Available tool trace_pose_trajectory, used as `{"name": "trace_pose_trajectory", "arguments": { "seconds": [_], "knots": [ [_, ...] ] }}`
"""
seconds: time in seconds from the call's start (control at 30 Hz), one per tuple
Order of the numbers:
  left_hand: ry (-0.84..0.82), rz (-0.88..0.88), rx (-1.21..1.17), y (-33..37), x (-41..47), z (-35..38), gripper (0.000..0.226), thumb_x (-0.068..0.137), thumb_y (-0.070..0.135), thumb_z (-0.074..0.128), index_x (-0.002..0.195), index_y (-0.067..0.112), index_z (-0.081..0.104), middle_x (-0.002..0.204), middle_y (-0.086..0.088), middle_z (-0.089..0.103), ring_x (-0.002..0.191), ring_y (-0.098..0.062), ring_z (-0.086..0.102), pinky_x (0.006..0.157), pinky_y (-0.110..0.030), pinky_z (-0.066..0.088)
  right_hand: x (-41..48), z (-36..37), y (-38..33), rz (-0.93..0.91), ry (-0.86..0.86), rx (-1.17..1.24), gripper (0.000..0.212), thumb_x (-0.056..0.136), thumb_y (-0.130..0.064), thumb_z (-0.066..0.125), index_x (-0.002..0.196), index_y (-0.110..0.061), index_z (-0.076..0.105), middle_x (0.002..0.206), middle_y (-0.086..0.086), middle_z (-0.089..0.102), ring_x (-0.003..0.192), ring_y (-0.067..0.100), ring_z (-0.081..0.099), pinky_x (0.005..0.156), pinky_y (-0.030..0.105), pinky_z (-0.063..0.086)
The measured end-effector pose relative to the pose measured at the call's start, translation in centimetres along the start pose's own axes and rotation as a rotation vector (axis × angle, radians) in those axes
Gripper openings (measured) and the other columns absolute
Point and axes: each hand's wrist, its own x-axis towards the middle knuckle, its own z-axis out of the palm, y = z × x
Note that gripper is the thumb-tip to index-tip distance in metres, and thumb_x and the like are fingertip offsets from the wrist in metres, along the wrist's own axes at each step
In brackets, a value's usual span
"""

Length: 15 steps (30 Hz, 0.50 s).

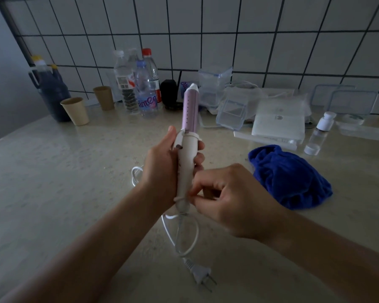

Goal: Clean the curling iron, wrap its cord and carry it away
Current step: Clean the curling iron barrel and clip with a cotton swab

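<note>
The fingers (198,159) of the left hand (162,169) are curled closed around the white handle of the curling iron (187,149), the thumb laid up along its left side and the fingertips showing past its right edge. The iron stands nearly upright above the counter (64,182), its pink barrel pointing to the far side and tipped with a white cap. The right hand (234,200) comes in from the right at the handle's lower end, its thumb and forefinger pinched shut on the white cord (181,235), which already crosses the handle once just beside that pinch. Below the hands the cord hangs in a loop and ends in a two-pin plug (200,273) lying on the near part of the counter; another bend of cord shows to the left of the left wrist.

To the right of the hands, well apart from them, lies a bunched blue cloth (291,178). Along the far tiled wall stand clear plastic bottles (147,90); one carries a label with purple lettering that I cannot read with confidence. Left of them are two paper cups (76,111) and a dark jug (50,90). To the far right are clear plastic containers (231,113), a white box (278,125) and a small white-capped vial (321,132); their print is too small to read.
</note>
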Motion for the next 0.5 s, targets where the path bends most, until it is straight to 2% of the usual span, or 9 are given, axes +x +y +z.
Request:
{"name": "trace_pose_trajectory", "arguments": {
  "seconds": [0.13,0.2,0.37,0.43,0.5],
  "knots": [
    [0.017,0.013,0.016,-0.2,0.1,0.0,0.065,0.101,0.059,0.038,0.094,0.002,0.069,0.076,-0.011,0.056,0.063,-0.020,0.054,0.059,-0.032,0.043,0.6,-0.9,0.4,0.059,0.121,0.041,0.013,0.090,-0.012,0.079,0.081,-0.021,0.078,0.057,0.002,0.063,0.047,0.020,0.052,0.047,0.039,0.044],
    [0.016,0.017,0.045,-0.3,0.1,0.1,0.066,0.101,0.059,0.038,0.091,0.003,0.072,0.081,-0.013,0.057,0.066,-0.023,0.056,0.061,-0.033,0.047,0.7,-1.2,0.7,0.065,0.169,0.042,0.015,0.090,-0.011,0.079,0.079,-0.020,0.076,0.055,0.000,0.061,0.047,0.020,0.050,0.048,0.039,0.044],
    [0.033,-0.014,-0.028,-0.5,0.0,-0.1,0.066,0.100,0.061,0.040,0.096,0.003,0.069,0.073,-0.009,0.053,0.061,-0.017,0.054,0.055,-0.029,0.044,0.0,0.4,0.0,0.070,0.031,0.054,0.014,0.088,-0.011,0.077,0.078,-0.020,0.075,0.055,0.004,0.060,0.045,0.019,0.047,0.046,0.031,0.038],
    [0.030,-0.010,-0.007,-0.7,0.1,-0.1,0.068,0.100,0.062,0.039,0.092,0.003,0.072,0.074,-0.011,0.056,0.061,-0.020,0.055,0.056,-0.030,0.046,0.2,0.1,-0.1,0.086,0.061,0.051,0.017,0.087,-0.010,0.077,0.076,-0.022,0.073,0.053,-0.003,0.058,0.044,0.011,0.045,0.047,0.030,0.039],
    [0.010,0.008,0.024,-0.8,0.2,-0.1,0.070,0.102,0.060,0.036,0.088,0.004,0.075,0.075,-0.013,0.061,0.061,-0.023,0.060,0.055,-0.028,0.051,0.7,-0.9,0.3,0.113,0.135,0.066,0.023,0.088,-0.007,0.077,0.073,-0.024,0.071,0.051,-0.009,0.055,0.044,0.008,0.043,0.047,0.037,0.045]
  ]
}}
